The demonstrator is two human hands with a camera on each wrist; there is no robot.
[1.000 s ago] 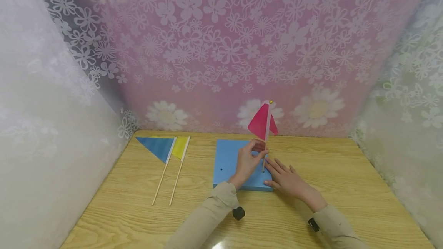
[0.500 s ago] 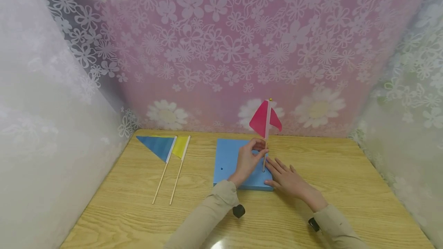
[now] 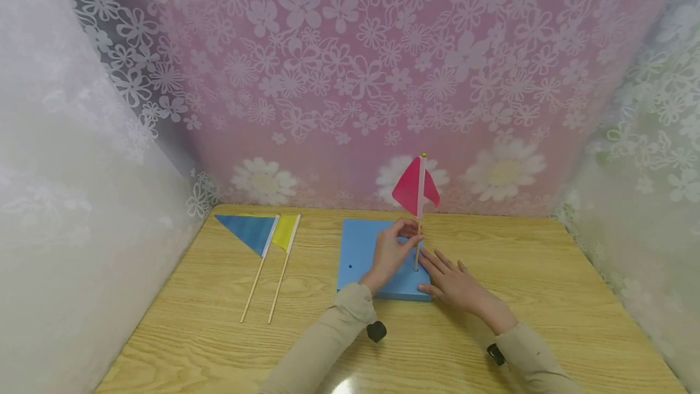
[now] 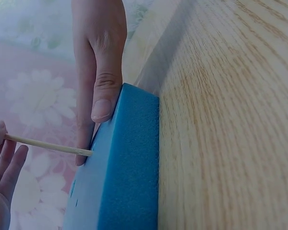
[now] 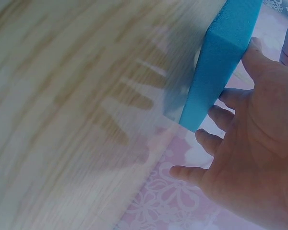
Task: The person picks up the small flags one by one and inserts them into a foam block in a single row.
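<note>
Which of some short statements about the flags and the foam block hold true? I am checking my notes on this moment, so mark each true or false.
1. The left hand pinches the stick of the red flag. True.
2. The red flag lies flat on the table. False: it stands upright in the blue foam block.
3. The right hand rests with straight fingers on the block. True.
4. The blue flag and yellow flag stand in the block. False: they lie on the table, left of it.
</note>
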